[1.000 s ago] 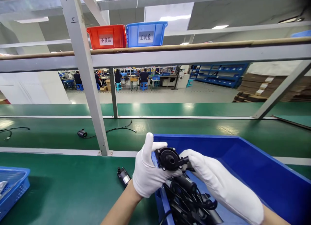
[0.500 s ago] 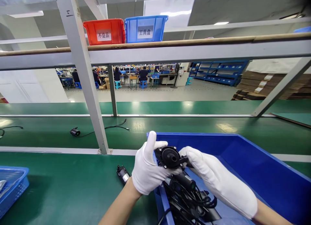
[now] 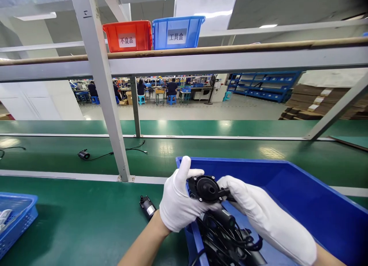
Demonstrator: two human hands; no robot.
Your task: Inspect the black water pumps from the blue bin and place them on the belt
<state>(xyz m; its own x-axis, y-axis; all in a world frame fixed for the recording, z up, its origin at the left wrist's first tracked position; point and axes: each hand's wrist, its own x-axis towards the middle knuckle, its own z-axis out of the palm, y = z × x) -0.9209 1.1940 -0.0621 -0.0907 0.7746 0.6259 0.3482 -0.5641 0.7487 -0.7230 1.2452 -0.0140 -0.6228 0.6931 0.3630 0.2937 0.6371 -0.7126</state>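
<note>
Both my hands wear white gloves and hold a small black water pump (image 3: 207,189) over the near left end of a deep blue bin. Its round, screwed face with a centre hole points toward me. My left hand (image 3: 181,199) wraps its left side and underside, thumb raised. The fingers of my right hand (image 3: 255,208) close on the short spout at its right. Below, the blue bin (image 3: 276,181) contains several black pumps with tangled black cables (image 3: 227,235). Left of my left wrist, another black pump (image 3: 147,207) with a white label lies on the green bench.
A pump with a cable (image 3: 84,154) lies on the green belt beyond a white post (image 3: 110,105). A light-blue basket (image 3: 20,220) stands at left. Red (image 3: 128,38) and blue (image 3: 178,34) bins sit on the overhead shelf. People sit at distant benches.
The view has shifted slightly, so the bench and bin sit a little further right. The pump on the belt has slid left relative to the post. Both hands keep their hold.
</note>
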